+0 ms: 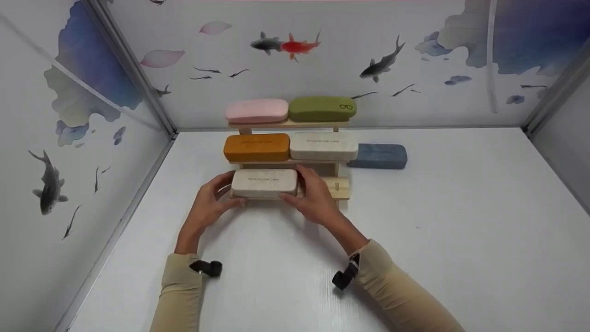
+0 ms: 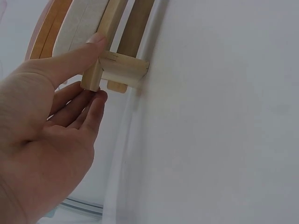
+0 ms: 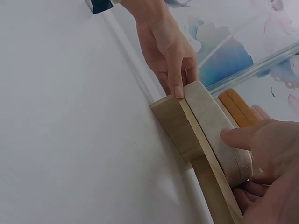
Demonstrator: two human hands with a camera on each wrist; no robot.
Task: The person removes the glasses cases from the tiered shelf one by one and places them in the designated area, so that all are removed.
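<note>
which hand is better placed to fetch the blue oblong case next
Likely the right hand: it is nearer the blue oblong case, right of the tiered wooden rack; the left hand is at the rack's left end.

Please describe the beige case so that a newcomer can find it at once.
Find the wooden rack on the white table. Its lowest shelf carries a beige case, held by the right hand. It is the only case on that shelf; the similar whitish case sits one shelf higher, beside the orange one.
</note>
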